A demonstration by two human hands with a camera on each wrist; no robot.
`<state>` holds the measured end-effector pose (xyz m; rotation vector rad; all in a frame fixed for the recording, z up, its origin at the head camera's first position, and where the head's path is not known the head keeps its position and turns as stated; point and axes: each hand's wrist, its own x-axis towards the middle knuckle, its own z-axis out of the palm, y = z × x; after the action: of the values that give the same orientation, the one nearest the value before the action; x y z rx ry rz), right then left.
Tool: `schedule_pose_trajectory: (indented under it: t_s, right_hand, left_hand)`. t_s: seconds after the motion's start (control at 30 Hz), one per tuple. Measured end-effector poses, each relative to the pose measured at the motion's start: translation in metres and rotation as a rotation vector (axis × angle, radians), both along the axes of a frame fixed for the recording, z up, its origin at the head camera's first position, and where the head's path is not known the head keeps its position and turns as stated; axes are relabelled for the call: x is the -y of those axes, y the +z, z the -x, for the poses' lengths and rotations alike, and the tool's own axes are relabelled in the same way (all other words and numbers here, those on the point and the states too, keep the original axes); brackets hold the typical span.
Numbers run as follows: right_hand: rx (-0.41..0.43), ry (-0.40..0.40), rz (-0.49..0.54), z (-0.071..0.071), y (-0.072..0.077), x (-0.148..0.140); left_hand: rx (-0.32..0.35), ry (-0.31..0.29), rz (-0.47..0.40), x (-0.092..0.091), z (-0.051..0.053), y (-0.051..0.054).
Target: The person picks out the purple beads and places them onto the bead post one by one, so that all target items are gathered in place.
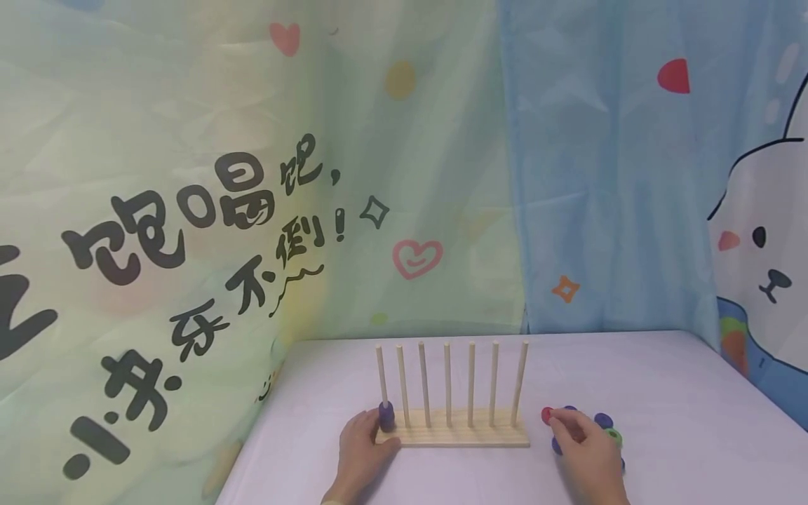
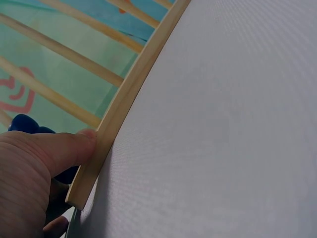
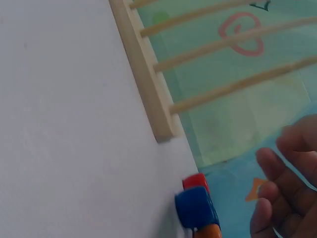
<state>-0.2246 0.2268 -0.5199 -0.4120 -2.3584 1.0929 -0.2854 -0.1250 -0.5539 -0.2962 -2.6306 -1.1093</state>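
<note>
A pale wooden peg rack (image 1: 463, 438) with several upright rods stands on the table. My left hand (image 1: 365, 449) grips its left end. In the left wrist view, the thumb (image 2: 74, 148) presses the base's front edge while the other fingers go mostly out of sight behind. Dark blue beads (image 1: 386, 416) sit low on the leftmost rod. To the right of the rack, my right hand (image 1: 587, 445) hovers over loose beads, its fingertips by a red bead (image 1: 546, 416). The right wrist view shows those fingers (image 3: 282, 183) loosely bent, with nothing visible between them and the thumb.
Around the right hand lie blue beads (image 1: 603, 420) and a green bead (image 1: 615, 438), partly covered by it. An orange bead (image 3: 209, 231) shows in the right wrist view. A white cloth covers the table (image 1: 303, 379). Printed curtains (image 1: 416, 175) hang behind and at the left.
</note>
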Motion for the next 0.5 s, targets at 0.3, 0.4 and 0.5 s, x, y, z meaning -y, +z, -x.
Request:
schedule_pose_trajectory:
  t_s: [0.3,0.4,0.5]
  right_hand:
    - [0.056,-0.108,0.035,-0.003,0.003,-0.03]
    - [0.115,-0.156,0.056,-0.003,0.002,-0.04]
    - [0.134,-0.196,0.065,-0.002,0.0,-0.049]
  left_hand:
    - [0.013,0.003,0.014,-0.001,0.0,-0.001]
    - [0.002,0.006,0.019,-0.001,0.001,-0.001]
    - [-0.004,0.009,0.021,-0.001,0.001,-0.001]
